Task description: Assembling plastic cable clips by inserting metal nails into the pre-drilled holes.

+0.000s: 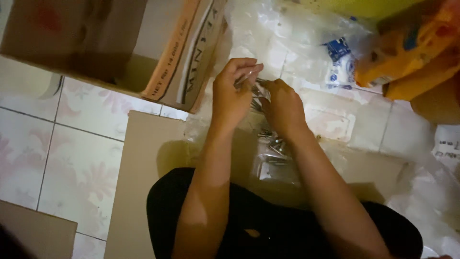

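My left hand (233, 91) and my right hand (283, 106) meet above a flat cardboard sheet (143, 158) on the tiled floor. Both pinch a small clear plastic bag (257, 88) with small metal parts inside. Beneath my hands, more small clear bags with shiny metal pieces (274, 146) lie on the cardboard. My knees in black cloth (268, 230) fill the bottom of the view.
An open cardboard box (120, 43) stands at the upper left. Crumpled clear plastic sheeting (297, 43) spreads behind my hands, with an orange and yellow bag (412, 43) at the upper right. Another cardboard piece (33, 235) lies at the lower left.
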